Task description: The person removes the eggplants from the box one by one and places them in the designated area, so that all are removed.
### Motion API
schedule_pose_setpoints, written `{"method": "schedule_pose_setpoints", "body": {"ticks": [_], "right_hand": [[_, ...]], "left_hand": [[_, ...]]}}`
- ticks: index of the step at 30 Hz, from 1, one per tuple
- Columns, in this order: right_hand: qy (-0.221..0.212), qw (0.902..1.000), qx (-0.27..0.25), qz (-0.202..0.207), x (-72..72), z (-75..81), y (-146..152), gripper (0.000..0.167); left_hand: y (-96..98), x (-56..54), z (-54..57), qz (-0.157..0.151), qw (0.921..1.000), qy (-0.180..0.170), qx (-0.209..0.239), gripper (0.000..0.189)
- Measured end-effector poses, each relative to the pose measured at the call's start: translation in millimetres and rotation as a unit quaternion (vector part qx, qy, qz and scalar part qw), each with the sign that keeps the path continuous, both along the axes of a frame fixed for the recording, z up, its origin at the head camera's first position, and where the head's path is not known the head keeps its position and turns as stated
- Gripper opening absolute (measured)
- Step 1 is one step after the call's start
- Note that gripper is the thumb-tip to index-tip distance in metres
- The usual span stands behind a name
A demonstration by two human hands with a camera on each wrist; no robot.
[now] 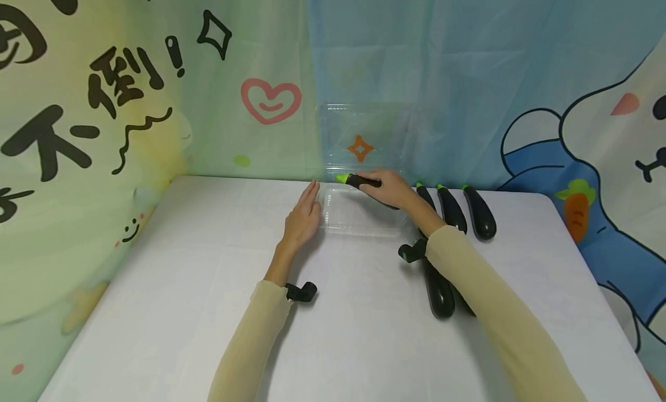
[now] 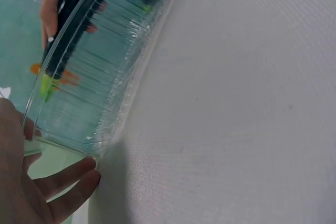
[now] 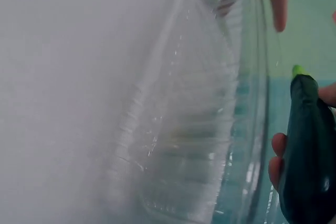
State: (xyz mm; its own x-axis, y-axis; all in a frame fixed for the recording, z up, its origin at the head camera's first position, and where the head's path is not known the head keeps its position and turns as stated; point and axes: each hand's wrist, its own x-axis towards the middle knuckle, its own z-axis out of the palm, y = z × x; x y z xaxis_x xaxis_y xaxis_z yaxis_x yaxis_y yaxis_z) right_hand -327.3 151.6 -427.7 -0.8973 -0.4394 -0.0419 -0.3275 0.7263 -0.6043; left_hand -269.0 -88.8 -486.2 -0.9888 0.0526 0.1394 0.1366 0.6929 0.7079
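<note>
My right hand point(image 1: 387, 188) grips a dark eggplant point(image 1: 359, 181) with a bright green stem, over a clear plastic box point(image 1: 359, 231). In the right wrist view the eggplant point(image 3: 310, 150) hangs above the box rim, with a thumb on one side and fingertips on the other. The box's hinged lid point(image 1: 333, 124) stands upright at the back. My left hand point(image 1: 303, 217) lies along the box's left side with its fingers straight. Its fingertips point(image 2: 90, 165) are at the box's corner in the left wrist view.
Several more eggplants lie to the right of the box: a back row including one eggplant point(image 1: 480, 214), and a nearer eggplant point(image 1: 439, 292) partly under my right forearm. The white table point(image 1: 364, 332) ends at a printed cloth backdrop point(image 1: 468, 89) just behind the box.
</note>
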Motion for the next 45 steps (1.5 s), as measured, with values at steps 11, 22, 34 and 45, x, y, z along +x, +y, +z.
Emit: {"method": "schedule_pose_setpoints", "body": {"ticks": [11, 22, 34, 45], "right_hand": [[0.022, 0.9968, -0.073, -0.024, 37.4, 10.0, 16, 0.052], [0.026, 0.9959, -0.078, -0.039, 60.0, 9.7, 29, 0.052], [0.069, 0.9892, -0.075, -0.105, 84.8, 1.8, 52, 0.053], [0.093, 0.9838, -0.080, -0.131, 96.5, 0.9, 70, 0.056]], "left_hand": [[-0.1, 0.5, -0.6, 0.001, 1.0000, 0.005, 0.002, 0.052], [0.1, 0.5, -1.1, -0.001, 1.0000, 0.003, 0.008, 0.053], [-0.5, 0.5, 0.1, -0.004, 1.0000, 0.004, 0.008, 0.053], [-1.2, 0.5, 0.9, -0.004, 1.0000, 0.001, 0.003, 0.054]]}}
